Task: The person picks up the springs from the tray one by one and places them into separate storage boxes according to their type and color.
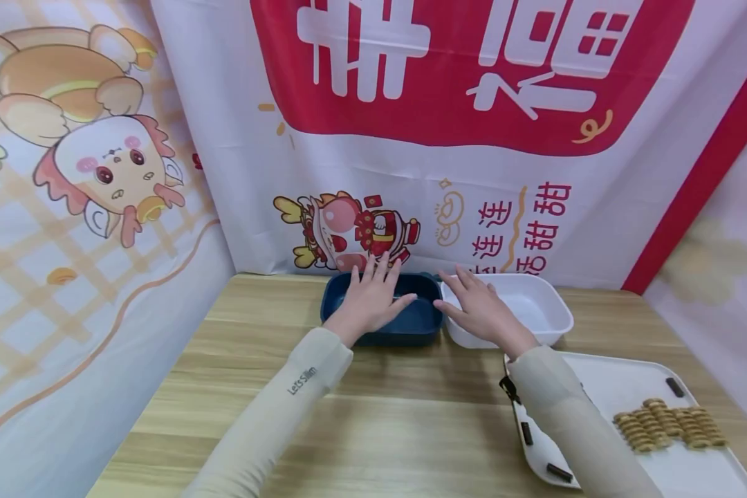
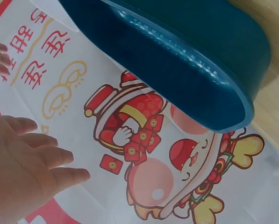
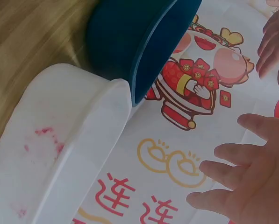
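My left hand (image 1: 371, 297) is held over a dark blue rectangular basin (image 1: 411, 325), palm down with the fingers spread. In the left wrist view the same hand (image 2: 32, 172) shows straight fingers and no object in them. My right hand (image 1: 476, 308) hovers over the near left part of a white basin (image 1: 544, 304), fingers stretched out and holding nothing. The right wrist view shows this hand (image 3: 246, 172) apart from both basins. The two basins stand side by side against the back cloth, and their near rims almost meet.
A white tray (image 1: 616, 373) lies at the right, partly under my right sleeve. Several stacks of ridged golden-brown biscuits (image 1: 672, 423) and a few short dark sticks (image 1: 559, 473) lie on it. Printed cloths (image 1: 236, 138) close off the back and sides of the wooden table (image 1: 373, 429).
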Available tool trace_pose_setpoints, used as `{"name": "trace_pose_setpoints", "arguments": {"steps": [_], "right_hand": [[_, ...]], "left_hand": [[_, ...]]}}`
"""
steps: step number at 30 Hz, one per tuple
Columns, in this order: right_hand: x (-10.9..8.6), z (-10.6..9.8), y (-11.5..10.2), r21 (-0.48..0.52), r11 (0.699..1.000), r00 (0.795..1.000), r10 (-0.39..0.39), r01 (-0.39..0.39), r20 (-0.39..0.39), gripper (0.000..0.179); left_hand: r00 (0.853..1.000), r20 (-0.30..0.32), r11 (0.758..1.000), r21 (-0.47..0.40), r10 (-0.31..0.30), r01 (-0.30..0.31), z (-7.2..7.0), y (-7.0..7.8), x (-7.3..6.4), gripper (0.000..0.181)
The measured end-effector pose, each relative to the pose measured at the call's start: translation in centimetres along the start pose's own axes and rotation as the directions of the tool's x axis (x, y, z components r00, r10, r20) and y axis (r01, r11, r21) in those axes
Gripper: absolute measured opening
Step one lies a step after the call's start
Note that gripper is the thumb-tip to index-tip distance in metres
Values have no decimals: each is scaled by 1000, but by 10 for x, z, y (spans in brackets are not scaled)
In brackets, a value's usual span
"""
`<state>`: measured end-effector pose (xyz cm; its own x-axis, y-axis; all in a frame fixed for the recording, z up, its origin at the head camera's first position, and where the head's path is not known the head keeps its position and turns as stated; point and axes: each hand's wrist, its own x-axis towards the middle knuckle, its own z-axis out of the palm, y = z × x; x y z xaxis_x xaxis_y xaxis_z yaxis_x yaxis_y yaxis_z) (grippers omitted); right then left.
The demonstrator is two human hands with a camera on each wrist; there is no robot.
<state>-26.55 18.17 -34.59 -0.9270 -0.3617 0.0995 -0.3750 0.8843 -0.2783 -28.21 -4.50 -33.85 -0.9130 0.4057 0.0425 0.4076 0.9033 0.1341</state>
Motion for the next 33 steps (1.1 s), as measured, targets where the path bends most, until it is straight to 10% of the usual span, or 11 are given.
{"name": "trace_pose_setpoints", "arguments": {"steps": [20,33], "right_hand": [[-95,-17,102,63,983,984,175,-174,-22,78],[-177,3,175,129,967,960,237,-219,-149,70]], "left_hand": [[990,-34,991,6,-136,136,55,-92,-8,72],[975,-96,979,22,-201,204,88,-117,-17,82]]}}
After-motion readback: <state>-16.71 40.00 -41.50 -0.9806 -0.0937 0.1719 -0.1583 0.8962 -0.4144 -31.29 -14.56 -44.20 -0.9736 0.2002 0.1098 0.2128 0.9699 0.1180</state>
